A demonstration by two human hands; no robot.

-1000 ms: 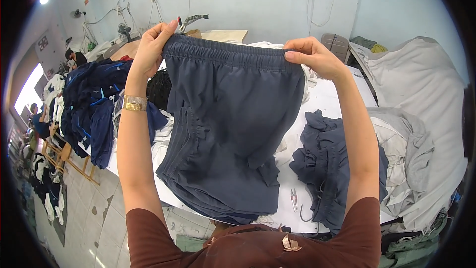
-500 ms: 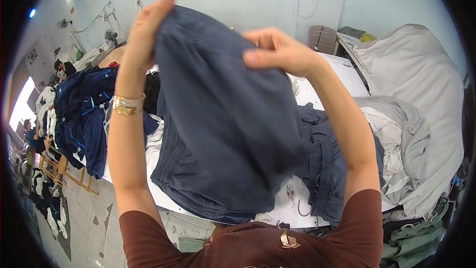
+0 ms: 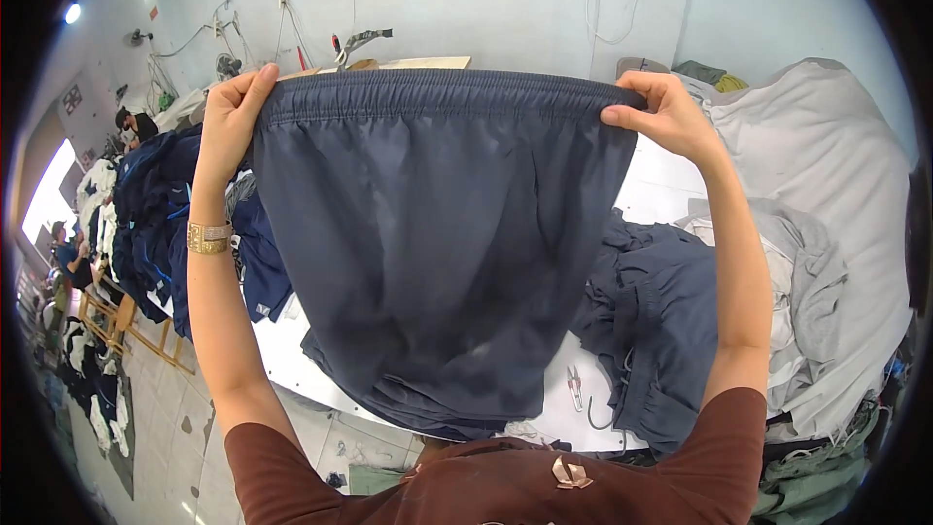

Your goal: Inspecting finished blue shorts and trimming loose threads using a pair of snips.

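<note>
A pair of dark grey-blue shorts (image 3: 428, 224) hangs spread out before me, its gathered elastic waistband stretched across the top. My left hand (image 3: 233, 122) pinches the left end of that waistband. At the other end, my right hand (image 3: 671, 112) grips it between thumb and fingers. Below the held pair, partly covered by it, a stack of dark shorts (image 3: 389, 394) lies near the table's front edge. More dark garments with drawcords (image 3: 651, 321) lie in a pile on the right. Between the two piles rests a small pair of thread snips (image 3: 574, 389).
The white table (image 3: 661, 180) runs under the piles. Navy garments (image 3: 155, 204) heap at the left. A grey cloth (image 3: 816, 185) covers a bulky mass on the right. Two people are visible far left, near a wooden stool (image 3: 117, 321).
The shorts have swung from a tilted, folded hold to a level one facing me. My hands have moved apart, the left one down and left, the right one to the right, stretching the waistband.
</note>
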